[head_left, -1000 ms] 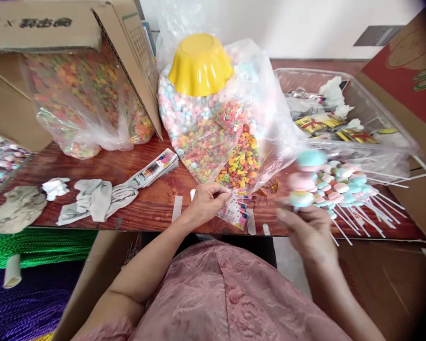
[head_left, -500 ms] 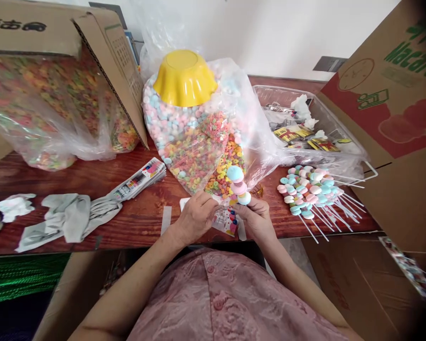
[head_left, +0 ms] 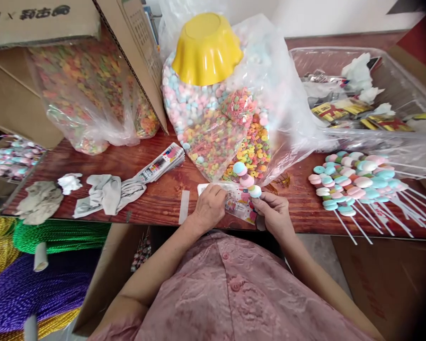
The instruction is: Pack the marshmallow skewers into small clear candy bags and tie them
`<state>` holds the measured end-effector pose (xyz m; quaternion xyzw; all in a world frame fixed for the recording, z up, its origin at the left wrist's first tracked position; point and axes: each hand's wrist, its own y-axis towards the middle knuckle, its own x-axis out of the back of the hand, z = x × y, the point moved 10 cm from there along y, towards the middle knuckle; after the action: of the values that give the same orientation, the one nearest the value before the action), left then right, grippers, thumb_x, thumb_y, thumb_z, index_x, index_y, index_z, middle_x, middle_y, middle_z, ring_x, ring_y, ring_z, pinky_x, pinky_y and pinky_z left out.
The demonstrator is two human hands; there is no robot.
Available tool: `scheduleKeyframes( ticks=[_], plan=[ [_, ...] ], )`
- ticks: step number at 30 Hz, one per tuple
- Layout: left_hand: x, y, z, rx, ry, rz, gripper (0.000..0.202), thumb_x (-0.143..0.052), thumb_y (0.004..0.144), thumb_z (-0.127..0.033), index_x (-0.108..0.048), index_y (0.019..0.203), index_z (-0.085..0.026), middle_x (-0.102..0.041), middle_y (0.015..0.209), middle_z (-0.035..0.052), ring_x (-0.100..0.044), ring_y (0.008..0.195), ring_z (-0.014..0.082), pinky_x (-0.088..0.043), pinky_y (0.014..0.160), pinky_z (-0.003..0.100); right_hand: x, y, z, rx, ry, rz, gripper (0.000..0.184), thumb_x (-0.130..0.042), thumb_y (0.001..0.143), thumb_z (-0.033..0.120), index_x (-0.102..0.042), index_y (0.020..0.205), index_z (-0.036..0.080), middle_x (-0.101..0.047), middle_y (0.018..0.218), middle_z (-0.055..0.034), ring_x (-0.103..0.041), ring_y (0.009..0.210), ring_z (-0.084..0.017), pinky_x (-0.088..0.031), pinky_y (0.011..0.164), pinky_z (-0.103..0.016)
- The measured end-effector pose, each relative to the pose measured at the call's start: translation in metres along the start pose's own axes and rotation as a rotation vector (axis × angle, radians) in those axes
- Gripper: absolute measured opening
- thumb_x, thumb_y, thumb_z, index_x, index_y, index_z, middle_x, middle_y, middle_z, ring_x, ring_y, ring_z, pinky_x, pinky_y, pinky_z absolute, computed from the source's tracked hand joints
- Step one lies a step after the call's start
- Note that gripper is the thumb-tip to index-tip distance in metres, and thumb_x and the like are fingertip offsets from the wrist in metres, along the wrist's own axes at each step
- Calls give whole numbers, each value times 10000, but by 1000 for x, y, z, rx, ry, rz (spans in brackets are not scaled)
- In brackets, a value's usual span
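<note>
My right hand is closed on a candy skewer with blue, pink and white marshmallows; its lower end is hidden by the fingers. Just left of it lies a clear printed plastic bag with coloured dots, near the table's front edge. At that bag's left side, my left hand is closed, its fingertips pinching the edge. Behind both hands, a large clear bag holds marshmallows and ring-shaped gummies. A pile of finished-looking marshmallow skewers with white sticks lies to the right.
An upturned yellow bowl sits on the big bag. A clear plastic bin holds packets and tissue. At left are a cardboard box of bagged gummies, a stack of printed bags, grey cloth and purple cord bundles.
The camera view has shifted, so things on the table appear displaced and more of the left side shows. Both hands keep nearly the same pose, the right still holding the skewer.
</note>
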<state>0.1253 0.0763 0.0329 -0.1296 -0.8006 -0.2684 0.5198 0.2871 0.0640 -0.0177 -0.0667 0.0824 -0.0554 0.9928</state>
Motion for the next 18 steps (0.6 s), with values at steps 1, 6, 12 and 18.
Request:
scheduleKeyframes(
  ticks=[1, 6, 12, 18],
  plan=[
    [-1, -1, 1, 13, -14, -9, 186, -465, 922, -122, -647, 906, -153, -654, 904, 99, -569, 895, 224, -465, 804, 345, -1, -1, 0, -9, 10, 7, 222, -786, 678, 381, -745, 784, 190, -523, 559, 40, -391, 490, -67, -326, 456, -207],
    [-3, 0, 7, 36, -124, -38, 182, -506, 931, -161, -684, 895, -169, -660, 892, 72, -566, 860, 197, -447, 791, 329, 18, -7, 13, 49, 96, -90, 234, -755, 712, 401, -725, 766, 176, -443, 520, 53, -291, 450, -43, -226, 420, -197],
    [-5, 7, 25, 170, -176, -26, 171, -547, 871, -126, -619, 721, -168, -613, 787, 48, -529, 782, 186, -409, 733, 320, 66, -23, 34, 149, -205, -163, 194, -743, 750, 384, -752, 836, 210, -647, 681, 20, -528, 573, -99, -438, 551, -241],
    [-6, 11, 32, 233, -188, -13, 156, -594, 854, -156, -569, 702, -179, -613, 790, 37, -518, 786, 191, -388, 738, 326, 86, -39, 50, 228, -527, -114, 154, -704, 794, 379, -770, 848, 251, -742, 809, -1, -662, 704, -171, -537, 651, -289]
  ],
)
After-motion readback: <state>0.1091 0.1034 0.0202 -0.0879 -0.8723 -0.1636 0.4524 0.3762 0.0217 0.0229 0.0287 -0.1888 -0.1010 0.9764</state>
